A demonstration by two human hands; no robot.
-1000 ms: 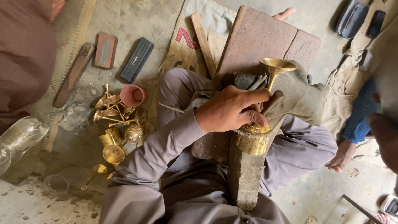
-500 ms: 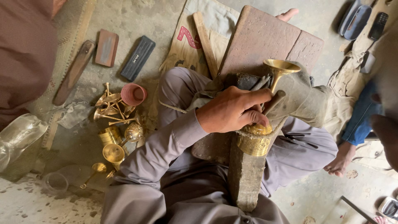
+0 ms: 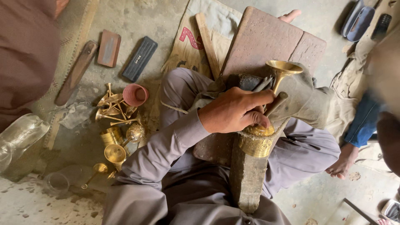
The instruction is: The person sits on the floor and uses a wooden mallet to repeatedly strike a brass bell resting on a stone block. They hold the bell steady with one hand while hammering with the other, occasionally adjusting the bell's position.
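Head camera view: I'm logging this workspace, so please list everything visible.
Brass goblet: one, gold, on the lap block.
Brass ring piece: one, gold, beneath the hand.
Wooden block: one, grey-brown, across the lap.
Cloth: one, olive, beside the goblet.
Brass pieces: several, gold, floor at left.
Pink cup: one, among them.
Stone slab: one, reddish, ahead.
Dark bar: one, floor.
Left hand: one, gripping the goblet's base.
Right hand: not visible.
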